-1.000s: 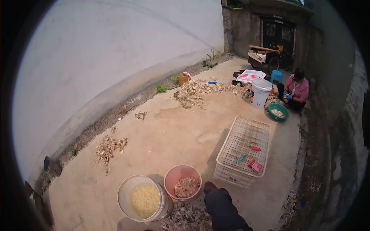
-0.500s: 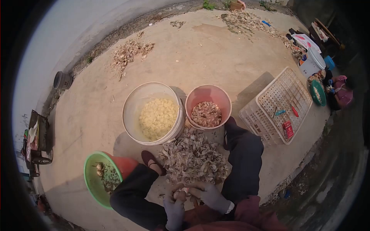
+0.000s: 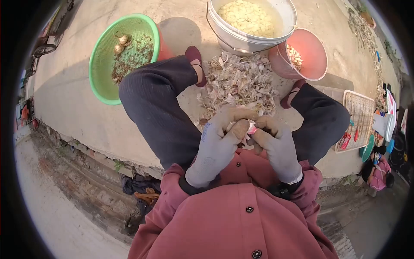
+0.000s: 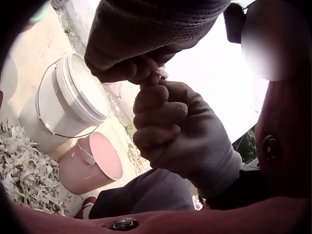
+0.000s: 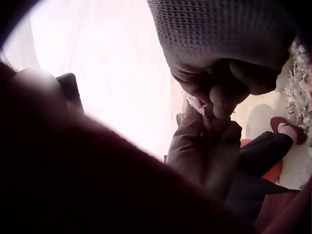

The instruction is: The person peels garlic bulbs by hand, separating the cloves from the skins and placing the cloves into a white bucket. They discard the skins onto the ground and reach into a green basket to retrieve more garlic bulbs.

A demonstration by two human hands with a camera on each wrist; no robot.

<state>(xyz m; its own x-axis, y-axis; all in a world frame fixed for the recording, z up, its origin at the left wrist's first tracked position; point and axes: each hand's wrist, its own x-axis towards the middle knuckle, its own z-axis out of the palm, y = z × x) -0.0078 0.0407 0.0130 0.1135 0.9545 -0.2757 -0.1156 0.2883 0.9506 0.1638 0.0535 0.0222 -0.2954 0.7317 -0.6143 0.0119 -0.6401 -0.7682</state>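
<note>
Both hands wear pale gloves and meet in front of the shirt. In the head view the left hand (image 3: 220, 144) and the right hand (image 3: 278, 144) pinch one small pink-and-white garlic piece (image 3: 251, 128) between thumbs and fingers. The left wrist view shows the right hand (image 4: 183, 129) with curled fingers, its tips against those of the left hand (image 4: 146, 44). In the right wrist view the garlic (image 5: 197, 103) shows as a pale and pink sliver between the fingertips. Beyond the hands lies a heap of dry peelings (image 3: 239, 84) on the ground.
A white bucket (image 3: 241, 45) of pale cloves in liquid stands ahead, beside a pink bucket (image 3: 317, 56) with unpeeled cloves. A green basket (image 3: 97, 56) holding bulbs sits at the left. An upturned crate (image 3: 364, 105) and a seated person (image 3: 379, 175) are at the right.
The head view has tilted down and turned, so the hands and shirt now fill its middle. Both hands still hold a garlic piece together, and the buckets appear higher in view.
</note>
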